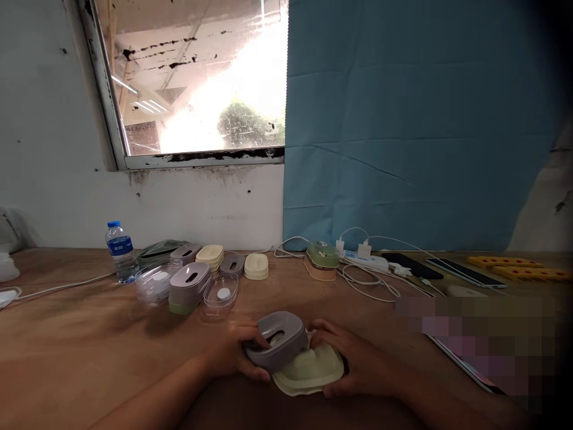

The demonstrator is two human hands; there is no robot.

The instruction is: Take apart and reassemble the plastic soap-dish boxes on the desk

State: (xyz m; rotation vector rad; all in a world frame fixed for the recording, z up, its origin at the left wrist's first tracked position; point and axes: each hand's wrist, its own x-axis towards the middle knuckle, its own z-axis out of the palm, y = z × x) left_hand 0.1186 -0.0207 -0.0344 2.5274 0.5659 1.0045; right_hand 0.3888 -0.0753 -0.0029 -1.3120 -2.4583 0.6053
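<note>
My left hand (230, 351) is closed round a mauve-grey plastic cover (290, 344) with a slot in its top, its fingers reaching to the slot. My right hand (353, 361) grips a pale yellow-green plastic shell (308, 371) with a wavy rim. The cover is tilted above the shell's left side and overlaps it; whether they touch I cannot tell. Both are held low over the near part of the wooden table.
Farther back stand a mauve box with a green base (185, 292), clear plastic cases (221, 289), stacked cream shells (210, 255) and a water bottle (120, 254). At right are a green box (323, 255), a power strip (367, 260) with white cables, phones (465, 273) and yellow blocks (530, 273).
</note>
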